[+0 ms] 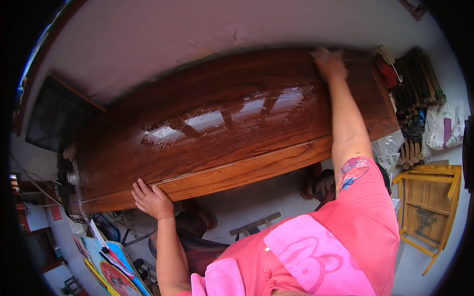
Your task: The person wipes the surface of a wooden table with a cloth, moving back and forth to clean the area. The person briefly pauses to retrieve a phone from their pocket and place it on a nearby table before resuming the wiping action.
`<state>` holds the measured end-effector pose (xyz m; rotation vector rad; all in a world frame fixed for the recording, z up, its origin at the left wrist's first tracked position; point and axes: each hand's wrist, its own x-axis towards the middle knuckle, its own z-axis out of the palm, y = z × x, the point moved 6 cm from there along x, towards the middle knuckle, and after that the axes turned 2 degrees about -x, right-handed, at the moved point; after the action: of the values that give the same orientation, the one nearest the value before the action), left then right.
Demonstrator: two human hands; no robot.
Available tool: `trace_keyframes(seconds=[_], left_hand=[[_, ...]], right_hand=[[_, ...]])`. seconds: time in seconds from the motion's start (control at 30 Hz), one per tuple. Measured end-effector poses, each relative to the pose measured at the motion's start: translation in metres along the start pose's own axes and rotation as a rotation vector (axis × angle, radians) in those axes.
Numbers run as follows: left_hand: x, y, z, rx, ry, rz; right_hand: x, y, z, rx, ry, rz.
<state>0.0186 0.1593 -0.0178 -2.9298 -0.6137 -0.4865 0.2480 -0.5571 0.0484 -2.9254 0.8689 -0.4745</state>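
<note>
Two hands rest on a glossy brown wooden table [222, 123]: the left hand [150, 200] lies flat, fingers spread, on its near edge; the right hand [328, 63] presses its far corner, grip unclear. White plastic bags [444, 126] sit at right, beside a yellow wooden chair [429, 207].

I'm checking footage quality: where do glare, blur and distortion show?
Head view: window-shaped glare on the glossy wooden tabletop; right hand motion-blurred at the far edge, left hand sharp; fisheye bows the table's front edge; corners are black.
</note>
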Motion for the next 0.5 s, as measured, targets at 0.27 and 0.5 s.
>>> trace_keyframes(seconds=[0.27, 0.5], left_hand=[[-0.005, 0.003, -0.002, -0.052, 0.076, -0.01], [0.001, 0.007, -0.007, -0.098, 0.109, -0.03]], right_hand=[[-0.042, -0.107, -0.018, -0.009, -0.087, -0.124], [-0.222, -0.379, -0.03, 0.377, -0.207, -0.828]])
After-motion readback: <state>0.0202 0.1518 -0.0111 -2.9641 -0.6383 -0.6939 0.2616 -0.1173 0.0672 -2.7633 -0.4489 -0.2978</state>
